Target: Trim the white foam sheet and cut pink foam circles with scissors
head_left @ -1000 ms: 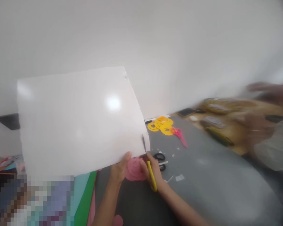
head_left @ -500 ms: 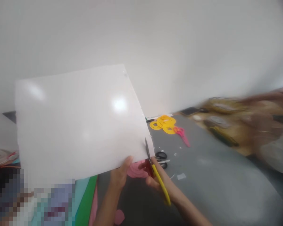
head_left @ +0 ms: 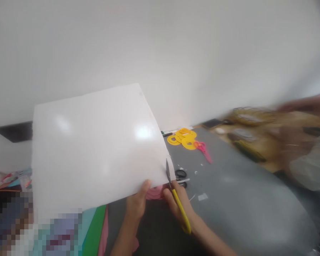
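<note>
A large glossy white sheet [head_left: 90,156] tilts up in front of me. My left hand [head_left: 137,201] grips its lower edge, thumb on top and fingers hidden underneath. In my right hand [head_left: 180,199] are yellow-handled scissors [head_left: 181,209], their dark blade lying over the sheet near its lower right corner. A narrow strip [head_left: 171,170] of the sheet stands to the right of the blade. Pink paper pieces [head_left: 154,193] show below the sheet, between my hands.
On the grey table [head_left: 237,202] lie yellow paper rings [head_left: 185,138], pink scissors [head_left: 204,152], black-handled scissors [head_left: 180,174] and white scraps [head_left: 202,197]. Coloured sheets [head_left: 94,229] are at lower left. Another person's arm [head_left: 306,105] blurs at right, near a basket [head_left: 252,116].
The white sheet's left side and top have dropped and swung slightly right. My right hand's fingers have drawn together on the scissors, whose handles look closer together.
</note>
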Demonstrator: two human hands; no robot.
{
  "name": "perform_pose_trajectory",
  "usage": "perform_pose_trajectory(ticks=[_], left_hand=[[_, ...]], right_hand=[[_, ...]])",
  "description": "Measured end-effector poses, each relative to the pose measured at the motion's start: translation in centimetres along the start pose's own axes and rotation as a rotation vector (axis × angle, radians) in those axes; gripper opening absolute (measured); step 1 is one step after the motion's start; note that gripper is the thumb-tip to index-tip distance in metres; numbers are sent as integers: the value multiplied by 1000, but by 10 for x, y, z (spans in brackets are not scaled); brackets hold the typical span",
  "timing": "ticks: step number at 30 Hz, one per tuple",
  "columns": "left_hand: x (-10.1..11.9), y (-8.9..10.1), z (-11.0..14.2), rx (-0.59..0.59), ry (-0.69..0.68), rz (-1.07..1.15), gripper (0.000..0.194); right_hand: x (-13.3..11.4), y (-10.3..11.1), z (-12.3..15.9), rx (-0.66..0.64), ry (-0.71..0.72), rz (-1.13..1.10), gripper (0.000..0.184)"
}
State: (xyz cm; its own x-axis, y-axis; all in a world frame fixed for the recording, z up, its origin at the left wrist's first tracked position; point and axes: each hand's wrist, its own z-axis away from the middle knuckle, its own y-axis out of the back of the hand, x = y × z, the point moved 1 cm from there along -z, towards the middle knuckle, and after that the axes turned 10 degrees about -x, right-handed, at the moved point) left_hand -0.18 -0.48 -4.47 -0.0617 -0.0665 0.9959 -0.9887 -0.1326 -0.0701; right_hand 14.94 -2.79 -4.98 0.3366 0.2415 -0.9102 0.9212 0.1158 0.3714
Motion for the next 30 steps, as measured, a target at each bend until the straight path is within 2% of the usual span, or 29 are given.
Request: perform_pose_trajectory(ticks=[5,10,16,21,24,30], left_hand=[[5,0,-3,-69,-12,-43,53],[6,-1,-3,-102,-25,-14,51],[3,0,-6,-99,-10,8,51],[2,-1,-6,-102,-9,23,51],[5,-1,-5,-82,-2,25,50],[12,6,0,-87,-9,-34,42]], right_hand=[[1,-4,-3,103,84,92,25],[9,-11,-9,219,45,204,31],[13,-19,-16,251,103,116,33],[11,-15,-17,233,146,68,32],[6,-9,-13,180,155,35,35],[-6,-5,1,19,103,-292,52]])
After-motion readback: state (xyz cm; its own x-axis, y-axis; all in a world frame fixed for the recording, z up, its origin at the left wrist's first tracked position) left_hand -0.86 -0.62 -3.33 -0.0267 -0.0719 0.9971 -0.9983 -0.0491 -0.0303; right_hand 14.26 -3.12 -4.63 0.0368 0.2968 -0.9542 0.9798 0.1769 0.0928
